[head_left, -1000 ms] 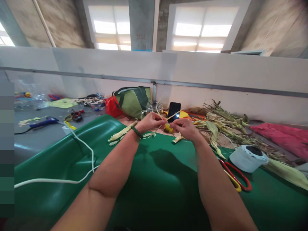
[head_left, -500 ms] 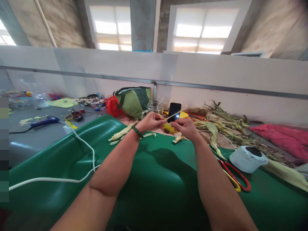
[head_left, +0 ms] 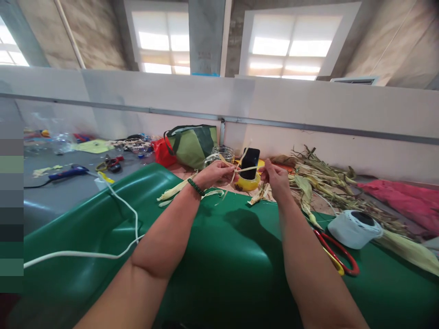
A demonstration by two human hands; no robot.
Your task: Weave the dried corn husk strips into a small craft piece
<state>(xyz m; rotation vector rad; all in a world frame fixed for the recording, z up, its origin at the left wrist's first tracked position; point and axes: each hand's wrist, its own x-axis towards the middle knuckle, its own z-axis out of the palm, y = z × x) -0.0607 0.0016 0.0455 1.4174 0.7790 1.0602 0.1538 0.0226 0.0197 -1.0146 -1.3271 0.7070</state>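
1. Watched from my remote post, a green sheet (head_left: 219, 274) covers much of the grey desk (head_left: 77, 196), probably to shield its surface.
2. A heap of dried husks (head_left: 318, 171) lies beyond the right hand (head_left: 276, 177), seemingly kept within reach.
3. A white spool (head_left: 350, 232) and red-and-yellow-handled scissors (head_left: 351, 264) rest beside my right forearm, likely parked for convenience.
4. Both grips are pinched nearly closed: the left hand (head_left: 216, 174) has hold of crossed strips, the right appears to have one strip's end.
5. A smartphone (head_left: 250, 160) stands nearly upright behind the hands, against something yellow, perhaps for viewing.
6. Smallest, the pale husk strip (head_left: 248, 169) spans the gap between the grips, above the sheet's far edge, held nearly straight, I judge, to keep it taut; another rises obliquely from the left fingertips.
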